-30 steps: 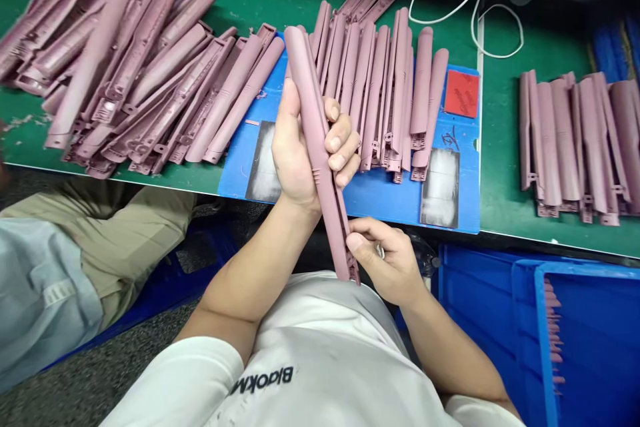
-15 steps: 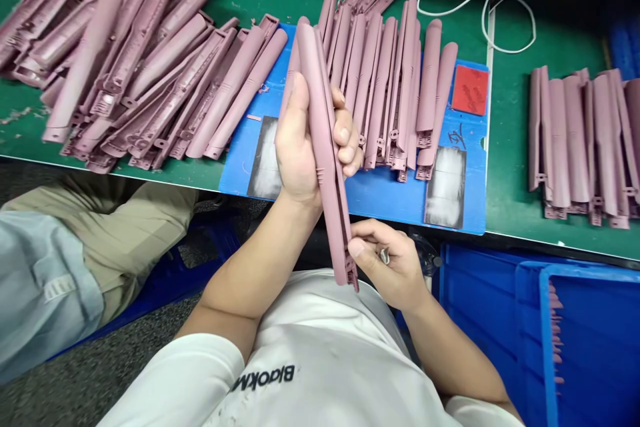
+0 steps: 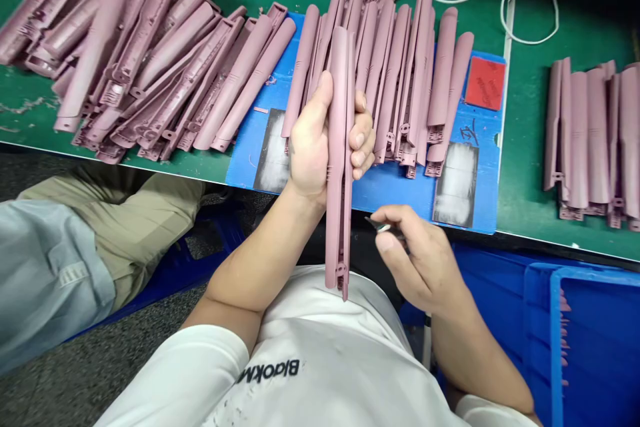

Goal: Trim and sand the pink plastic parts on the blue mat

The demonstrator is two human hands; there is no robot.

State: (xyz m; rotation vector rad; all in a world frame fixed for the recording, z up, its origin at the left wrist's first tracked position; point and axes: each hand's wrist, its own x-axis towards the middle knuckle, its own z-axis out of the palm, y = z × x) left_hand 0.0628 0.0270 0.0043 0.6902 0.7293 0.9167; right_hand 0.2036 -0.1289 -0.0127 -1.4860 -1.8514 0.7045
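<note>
My left hand [image 3: 311, 143] is wrapped round a long pink plastic housing shell [image 3: 335, 213], which looks like a hair straightener's casing. It stands nearly upright in the view, its narrow slot and small hinge-like end pointing down towards my shirt. To the right of its lower end, my right hand [image 3: 423, 257] pinches a small blade [image 3: 376, 223] between thumb and fingers, with a dark tip pointing left. The blade is apart from the shell. Behind my left hand, several similar pink shells [image 3: 383, 73] lie side by side on a blue board [image 3: 383, 200].
A heap of pink shells [image 3: 165, 67] covers the left of the green table [image 3: 525, 207]; another row [image 3: 580, 140] lies at right. Dark abrasive-looking patches [image 3: 455, 183] and a red square [image 3: 485, 83] sit on the board. A blue crate [image 3: 555, 320] stands lower right. A seated person's leg [image 3: 145, 213] is at left.
My right hand has drawn away from the shell's lower end to the right, showing the blade. The shell has turned more upright in my left hand, exposing more of its slot.
</note>
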